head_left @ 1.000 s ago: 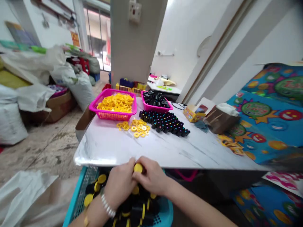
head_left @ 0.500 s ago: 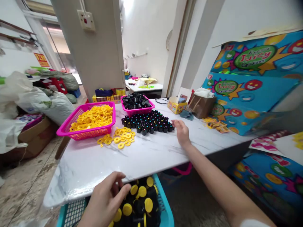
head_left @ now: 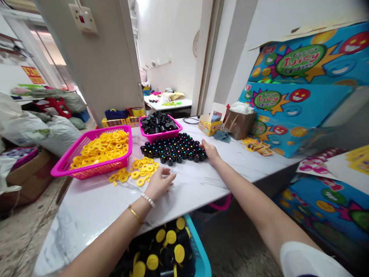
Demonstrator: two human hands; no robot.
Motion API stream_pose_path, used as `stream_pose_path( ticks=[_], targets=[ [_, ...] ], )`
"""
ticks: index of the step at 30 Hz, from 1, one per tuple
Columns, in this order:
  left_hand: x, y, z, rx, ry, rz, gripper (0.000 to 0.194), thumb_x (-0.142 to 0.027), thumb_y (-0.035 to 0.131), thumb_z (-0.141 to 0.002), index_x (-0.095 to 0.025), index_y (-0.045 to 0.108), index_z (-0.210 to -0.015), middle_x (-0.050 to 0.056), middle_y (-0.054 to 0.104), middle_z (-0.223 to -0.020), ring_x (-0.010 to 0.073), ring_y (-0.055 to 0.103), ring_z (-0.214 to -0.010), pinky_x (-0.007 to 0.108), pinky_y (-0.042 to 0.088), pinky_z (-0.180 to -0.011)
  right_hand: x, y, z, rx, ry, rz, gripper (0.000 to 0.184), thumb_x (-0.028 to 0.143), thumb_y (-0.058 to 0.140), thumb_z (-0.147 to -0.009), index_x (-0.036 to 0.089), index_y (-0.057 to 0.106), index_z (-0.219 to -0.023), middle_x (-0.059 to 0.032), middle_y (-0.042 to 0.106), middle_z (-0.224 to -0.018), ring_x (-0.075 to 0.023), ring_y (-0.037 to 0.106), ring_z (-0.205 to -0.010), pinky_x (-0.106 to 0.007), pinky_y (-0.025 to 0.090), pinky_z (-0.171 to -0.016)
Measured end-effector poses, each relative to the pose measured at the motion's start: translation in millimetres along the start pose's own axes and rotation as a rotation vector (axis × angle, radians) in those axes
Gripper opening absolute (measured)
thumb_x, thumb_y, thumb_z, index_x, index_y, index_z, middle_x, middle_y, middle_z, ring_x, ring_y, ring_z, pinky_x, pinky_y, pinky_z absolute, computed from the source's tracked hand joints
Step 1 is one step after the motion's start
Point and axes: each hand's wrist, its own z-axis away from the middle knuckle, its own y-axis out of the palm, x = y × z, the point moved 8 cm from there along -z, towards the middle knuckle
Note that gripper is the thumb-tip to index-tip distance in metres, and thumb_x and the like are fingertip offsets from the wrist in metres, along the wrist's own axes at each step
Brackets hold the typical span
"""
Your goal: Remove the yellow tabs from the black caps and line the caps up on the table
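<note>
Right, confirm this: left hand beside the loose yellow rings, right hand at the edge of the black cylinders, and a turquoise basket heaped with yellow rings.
Not quite: the basket heaped with yellow rings is pink, not turquoise, as the head view shows. The rest stands: left hand beside the loose yellow rings, right hand at the edge of the black cylinders.

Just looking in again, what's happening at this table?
A person's right hand is at the right edge of a cluster of black cylinders on the white table. The left hand, apparently holding nothing, is beside loose yellow rings. Below the table edge, a turquoise basket holds yellow-topped black pieces.
</note>
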Motion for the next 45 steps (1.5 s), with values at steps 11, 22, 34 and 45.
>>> stream_pose_path(
  ticks=[11, 22, 34, 45],
  targets=[
    [-20, 81.6, -3, 0.267, 0.02, 0.11, 0.041, -0.034, 0.064, -0.078, -0.011, 0.048, -0.107, 0.014, 0.06, -0.106, 0.0123, 0.065, -0.058, 0.018, 0.043, -0.034, 6, 12, -5, 0.144, 0.022, 0.003, 0.06, 0.069, 0.048, -0.077, 0.013, 0.07, -0.081, -0.0124, 0.072, -0.088, -0.0223, 0.063, -0.083, -0.032, 0.044, -0.075],
    [10, 46.7, -21, 0.059, -0.092, 0.123, 0.04, -0.034, 0.069, -0.075, -0.016, 0.042, -0.099, 0.002, 0.061, -0.077, 0.0133, 0.064, -0.051, 0.018, 0.042, -0.036, 18, 32, 14, 0.264, -0.106, -0.004, 0.051, 0.063, 0.055, -0.076, 0.017, 0.073, -0.092, -0.005, 0.072, -0.095, -0.0221, 0.06, -0.095, -0.032, 0.041, -0.084],
    [21, 15.9, -8, -0.043, -0.092, 0.16, 0.079, -0.038, 0.074, -0.07, -0.018, 0.023, -0.127, -0.003, 0.061, -0.068, 0.0142, 0.062, -0.045, 0.019, 0.044, -0.037, 27, 57, 40, 0.336, -0.139, -0.022, 0.051, 0.063, 0.054, -0.078, 0.019, 0.075, -0.089, -0.005, 0.073, -0.094, -0.022, 0.061, -0.096, -0.034, 0.041, -0.091],
    [15, 33.6, 6, 0.144, -0.037, 0.17, 0.063, -0.032, 0.07, -0.075, -0.015, 0.034, -0.124, 0.0, 0.065, -0.071, 0.0133, 0.062, -0.045, 0.02, 0.046, -0.038, 30, 69, 62, 0.332, -0.096, -0.068, 0.05, 0.063, 0.055, -0.077, 0.019, 0.075, -0.088, -0.0061, 0.073, -0.094, -0.0229, 0.062, -0.096, -0.036, 0.043, -0.09]
  ],
)
